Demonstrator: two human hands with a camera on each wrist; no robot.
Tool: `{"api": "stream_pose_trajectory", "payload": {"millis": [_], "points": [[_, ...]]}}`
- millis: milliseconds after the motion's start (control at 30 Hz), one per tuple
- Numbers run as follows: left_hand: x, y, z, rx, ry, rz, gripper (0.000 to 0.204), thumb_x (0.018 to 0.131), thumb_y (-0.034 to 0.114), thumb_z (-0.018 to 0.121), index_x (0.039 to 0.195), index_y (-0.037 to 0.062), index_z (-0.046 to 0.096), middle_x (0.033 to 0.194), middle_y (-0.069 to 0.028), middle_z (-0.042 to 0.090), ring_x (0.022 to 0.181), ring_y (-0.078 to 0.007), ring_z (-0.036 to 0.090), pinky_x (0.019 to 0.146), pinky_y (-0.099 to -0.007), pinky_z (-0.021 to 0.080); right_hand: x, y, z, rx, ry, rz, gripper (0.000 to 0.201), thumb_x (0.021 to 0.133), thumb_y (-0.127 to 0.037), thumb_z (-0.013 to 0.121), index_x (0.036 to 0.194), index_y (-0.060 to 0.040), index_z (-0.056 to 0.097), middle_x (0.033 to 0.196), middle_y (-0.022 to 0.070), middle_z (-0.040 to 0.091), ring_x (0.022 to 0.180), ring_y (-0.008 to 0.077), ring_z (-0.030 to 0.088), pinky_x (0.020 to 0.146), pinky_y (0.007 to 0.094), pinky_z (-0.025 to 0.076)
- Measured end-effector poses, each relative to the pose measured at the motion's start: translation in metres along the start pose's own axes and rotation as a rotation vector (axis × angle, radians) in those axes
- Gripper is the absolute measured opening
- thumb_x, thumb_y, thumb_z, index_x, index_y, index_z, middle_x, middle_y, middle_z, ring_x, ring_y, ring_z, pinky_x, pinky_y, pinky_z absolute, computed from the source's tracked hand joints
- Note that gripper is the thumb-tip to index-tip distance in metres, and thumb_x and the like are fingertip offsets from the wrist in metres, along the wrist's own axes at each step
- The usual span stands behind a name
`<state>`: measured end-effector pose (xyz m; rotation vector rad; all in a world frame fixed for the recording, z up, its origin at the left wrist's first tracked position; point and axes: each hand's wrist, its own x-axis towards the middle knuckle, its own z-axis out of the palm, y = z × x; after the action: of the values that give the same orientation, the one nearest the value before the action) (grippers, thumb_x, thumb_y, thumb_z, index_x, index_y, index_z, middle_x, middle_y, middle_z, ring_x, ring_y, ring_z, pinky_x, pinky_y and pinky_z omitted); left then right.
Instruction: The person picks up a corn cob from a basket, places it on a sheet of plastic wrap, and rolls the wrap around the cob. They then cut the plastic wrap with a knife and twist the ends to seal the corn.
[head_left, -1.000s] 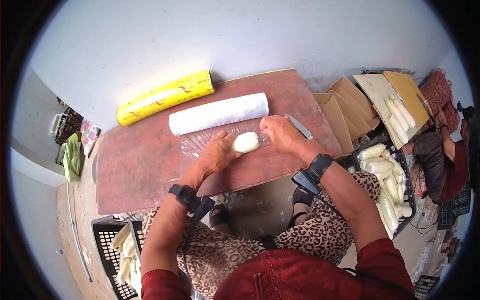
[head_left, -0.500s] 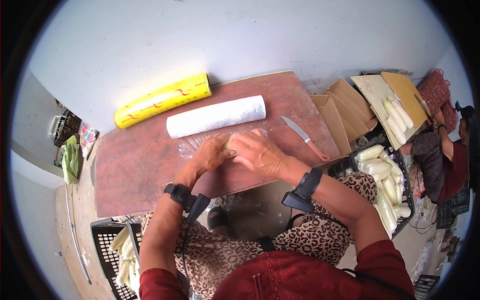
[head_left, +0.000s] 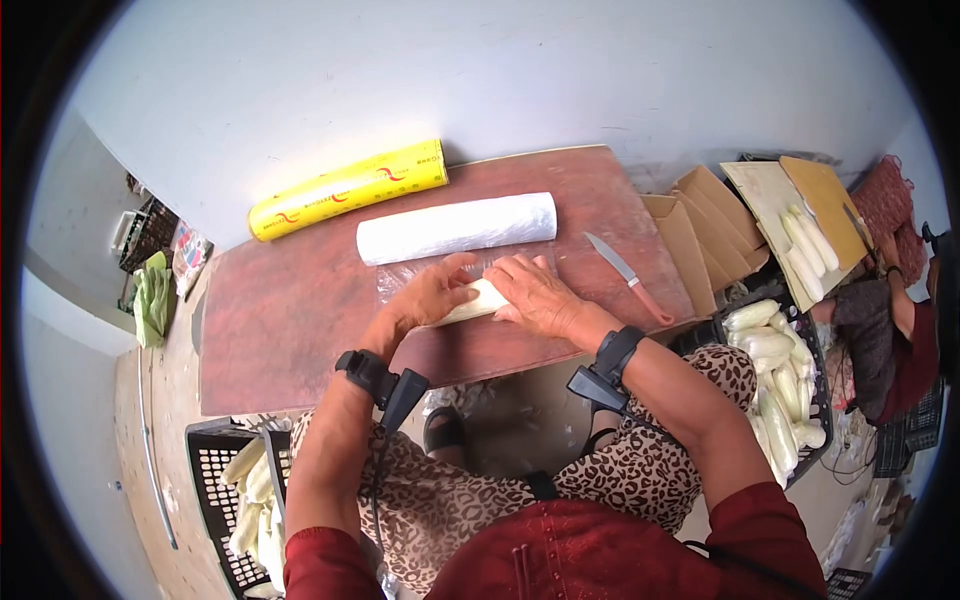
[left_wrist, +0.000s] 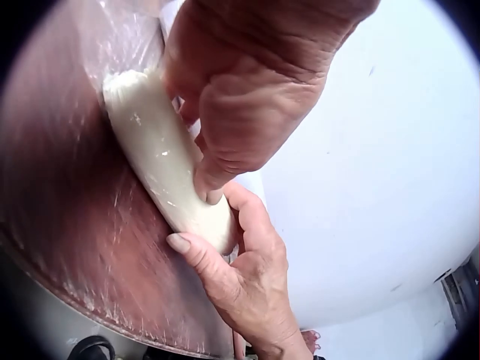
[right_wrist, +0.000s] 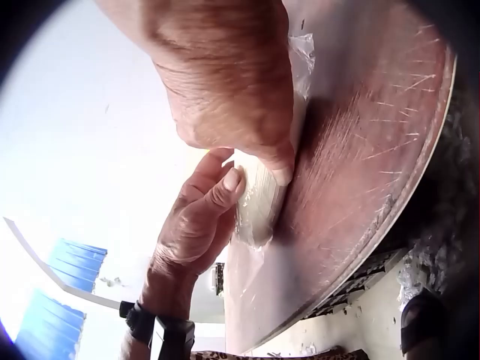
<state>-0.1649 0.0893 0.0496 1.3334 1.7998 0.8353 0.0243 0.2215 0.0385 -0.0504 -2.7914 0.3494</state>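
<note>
On the red-brown table (head_left: 270, 340), a long pale cream vegetable (left_wrist: 154, 142) lies wrapped in clear cling film (left_wrist: 124, 34). My left hand (head_left: 430, 293) grips its left part, thumb on top of it in the left wrist view. Around its right end curl the thumb and fingers of my right hand (head_left: 535, 297). Just beyond the hands is a white roll of cling film (head_left: 457, 228), with a thin sheet of film between it and the hands. In the right wrist view, loose film sticks out past the vegetable's end.
A knife (head_left: 615, 260) with a pink handle lies at the table's right. A yellow printed roll (head_left: 347, 190) is at the back. Crates of pale vegetables stand lower left (head_left: 212, 470) and right (head_left: 820, 400). Cardboard (head_left: 715, 235) and another person are at the right.
The right hand came left from the film's right side onto the vegetable, uncovering the knife. The vegetable, hidden by the hands half a second ago, now shows between them, nearer the table's front edge.
</note>
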Motion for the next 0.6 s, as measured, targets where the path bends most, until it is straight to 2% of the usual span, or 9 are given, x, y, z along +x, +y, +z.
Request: {"api": "stream_pose_trajectory", "payload": {"millis": [100, 200, 300, 400, 433, 533, 600], "points": [[-0.004, -0.002, -0.011, 0.029, 0.187, -0.019, 0.05, 0.091, 0.021, 0.067, 0.134, 0.0013, 0.052, 0.114, -0.0187, 0.067, 0.103, -0.027, 0.065, 0.092, -0.0357, 0.05, 0.002, 0.002, -0.002, 0.038, -0.058, 0.034, 0.05, 0.075, -0.024, 0.08, 0.114, -0.01, 0.051, 0.111, 0.0078, 0.05, 0.109, 0.0262, 0.049, 0.087, 0.0453, 0.037], [-0.018, 0.012, -0.016, 0.004, 0.294, -0.023, 0.055, 0.09, 0.029, 0.069, 0.134, -0.0007, 0.052, 0.118, -0.0203, 0.065, 0.108, -0.0308, 0.063, 0.094, -0.0384, 0.049, 0.003, 0.002, -0.004, 0.061, -0.066, 0.049, 0.048, 0.075, -0.023, 0.08, 0.112, -0.0102, 0.052, 0.112, 0.0079, 0.05, 0.11, 0.0269, 0.049, 0.087, 0.0459, 0.037], [-0.033, 0.012, -0.007, 0.378, 0.24, 0.111, 0.064, 0.085, 0.037, 0.074, 0.132, -0.0006, 0.051, 0.115, -0.0188, 0.065, 0.109, -0.0312, 0.062, 0.092, -0.0409, 0.05, 0.005, 0.0, -0.008, 0.058, -0.129, 0.09, 0.057, 0.075, -0.02, 0.078, 0.125, -0.0081, 0.052, 0.118, 0.0071, 0.053, 0.111, 0.027, 0.05, 0.09, 0.0425, 0.038], [-0.046, 0.012, 0.008, 0.77, 0.218, 0.198, 0.068, 0.077, 0.038, 0.079, 0.127, -0.0008, 0.055, 0.108, -0.0225, 0.064, 0.105, -0.0397, 0.061, 0.09, -0.046, 0.05, 0.005, 0.0, -0.009, 0.062, -0.125, 0.092, 0.055, 0.076, -0.02, 0.078, 0.123, -0.0084, 0.053, 0.118, 0.007, 0.053, 0.112, 0.027, 0.05, 0.09, 0.0428, 0.037], [-0.045, 0.002, 0.01, 0.79, 0.231, 0.209, 0.062, 0.074, 0.032, 0.079, 0.123, 0.0004, 0.058, 0.103, -0.0225, 0.063, 0.099, -0.0419, 0.061, 0.088, -0.0465, 0.05, 0.006, 0.0, -0.009, 0.063, -0.146, 0.103, 0.055, 0.076, -0.02, 0.078, 0.123, -0.0086, 0.053, 0.118, 0.0069, 0.053, 0.112, 0.0269, 0.05, 0.09, 0.0428, 0.037], [-0.045, 0.0, 0.004, 0.713, 0.151, 0.042, 0.053, 0.075, 0.025, 0.079, 0.119, 0.0029, 0.061, 0.101, -0.0201, 0.065, 0.098, -0.04, 0.063, 0.086, -0.0446, 0.05, 0.008, 0.0, -0.013, 0.072, -0.184, 0.122, 0.052, 0.076, -0.02, 0.078, 0.121, -0.0091, 0.053, 0.117, 0.0068, 0.054, 0.114, 0.0267, 0.05, 0.09, 0.043, 0.036], [-0.046, 0.001, 0.0, 0.626, 0.111, 0.008, 0.047, 0.076, 0.023, 0.077, 0.117, 0.0045, 0.063, 0.099, -0.0185, 0.067, 0.097, -0.0377, 0.064, 0.086, -0.0425, 0.05, 0.008, 0.001, -0.012, 0.089, -0.177, 0.116, 0.051, 0.077, -0.02, 0.078, 0.12, -0.0095, 0.053, 0.116, 0.0069, 0.054, 0.114, 0.0266, 0.05, 0.09, 0.0433, 0.036]]}}
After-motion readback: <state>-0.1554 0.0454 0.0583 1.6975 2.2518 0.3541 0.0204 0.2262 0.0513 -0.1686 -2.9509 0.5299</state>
